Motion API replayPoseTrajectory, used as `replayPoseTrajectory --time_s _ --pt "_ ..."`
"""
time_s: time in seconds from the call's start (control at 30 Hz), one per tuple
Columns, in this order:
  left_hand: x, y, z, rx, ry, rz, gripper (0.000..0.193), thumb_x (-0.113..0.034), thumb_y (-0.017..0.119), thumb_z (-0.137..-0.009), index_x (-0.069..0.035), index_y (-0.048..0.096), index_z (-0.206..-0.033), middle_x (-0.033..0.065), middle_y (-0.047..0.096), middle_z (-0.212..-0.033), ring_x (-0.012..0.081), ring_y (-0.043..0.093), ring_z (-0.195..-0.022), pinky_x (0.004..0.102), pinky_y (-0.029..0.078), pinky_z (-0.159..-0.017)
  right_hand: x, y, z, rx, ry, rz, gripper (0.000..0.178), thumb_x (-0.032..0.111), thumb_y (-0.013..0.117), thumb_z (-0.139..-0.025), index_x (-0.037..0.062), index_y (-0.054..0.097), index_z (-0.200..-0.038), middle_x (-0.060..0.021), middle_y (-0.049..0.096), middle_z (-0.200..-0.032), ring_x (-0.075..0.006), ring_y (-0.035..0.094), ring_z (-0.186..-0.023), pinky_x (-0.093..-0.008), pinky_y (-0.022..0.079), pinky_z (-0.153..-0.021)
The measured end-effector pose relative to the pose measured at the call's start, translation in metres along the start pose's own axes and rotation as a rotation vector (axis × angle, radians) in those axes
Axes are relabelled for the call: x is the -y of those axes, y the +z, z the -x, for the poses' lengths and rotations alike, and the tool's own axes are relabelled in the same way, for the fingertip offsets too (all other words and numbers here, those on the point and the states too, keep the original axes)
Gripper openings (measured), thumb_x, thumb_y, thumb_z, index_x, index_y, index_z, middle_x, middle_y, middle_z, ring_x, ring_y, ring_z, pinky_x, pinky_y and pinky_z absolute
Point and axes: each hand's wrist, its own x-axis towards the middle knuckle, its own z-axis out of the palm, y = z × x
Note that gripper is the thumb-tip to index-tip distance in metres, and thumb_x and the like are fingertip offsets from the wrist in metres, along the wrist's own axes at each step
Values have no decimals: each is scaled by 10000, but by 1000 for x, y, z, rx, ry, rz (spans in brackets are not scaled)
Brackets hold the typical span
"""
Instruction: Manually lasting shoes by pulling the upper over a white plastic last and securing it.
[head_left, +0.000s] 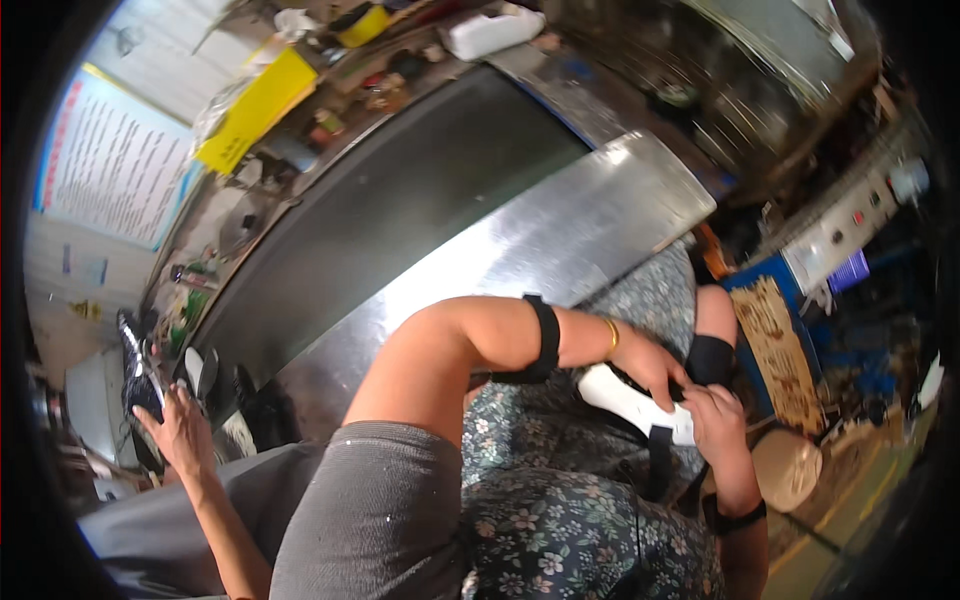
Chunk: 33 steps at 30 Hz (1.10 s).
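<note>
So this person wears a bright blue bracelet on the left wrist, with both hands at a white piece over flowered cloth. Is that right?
Not quite: the bracelet is gold-coloured, not blue, as the head view shows. The rest stands: it is on the left wrist, and the left hand and right hand are at the white piece over flowered cloth.

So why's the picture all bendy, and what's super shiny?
In the head view, a wide fisheye lens bends straight edges; in the head view, light glares off the metal sheet, while the dark board beside it looks duller.
</note>
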Motion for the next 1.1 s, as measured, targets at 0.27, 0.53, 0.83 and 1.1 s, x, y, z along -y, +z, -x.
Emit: replayPoseTrajectory --time_s 0.27,0.53,0.83,1.1 --pt "-10 41 33 -438 -4 -267 562 -384 708 -780 7 601 -1170 249 620 -1130 380 581 -1098 419 457 -929 19 -10 -43 133 118 -202 196 105 623 -826 -19 612 -978 -214 633 -907 -394 594 -856 -449 469 -781" --pt "3 18 31 -572 -86 -315 338 -321 636 -828 1 686 -922 220 676 -859 407 643 -870 472 492 -776 -27 20 -23 39 94 -26 180 65 475 -936 -49 615 -946 -211 599 -903 -378 575 -865 -434 455 -821" --pt "-10 29 35 -484 -167 -474 486 -395 769 -684 -34 687 -999 188 693 -951 376 646 -963 447 501 -828 -35 0 -46 396 -161 -122 227 69 644 -832 6 648 -1050 -174 610 -1176 -360 546 -1094 -439 433 -946" --pt "-1 36 37 -566 -256 -437 472 -390 744 -715 2 713 -974 219 691 -950 373 652 -948 443 500 -810 -26 14 -40 95 -179 -69 150 79 621 -893 -50 680 -941 -184 693 -956 -361 632 -896 -438 486 -856"
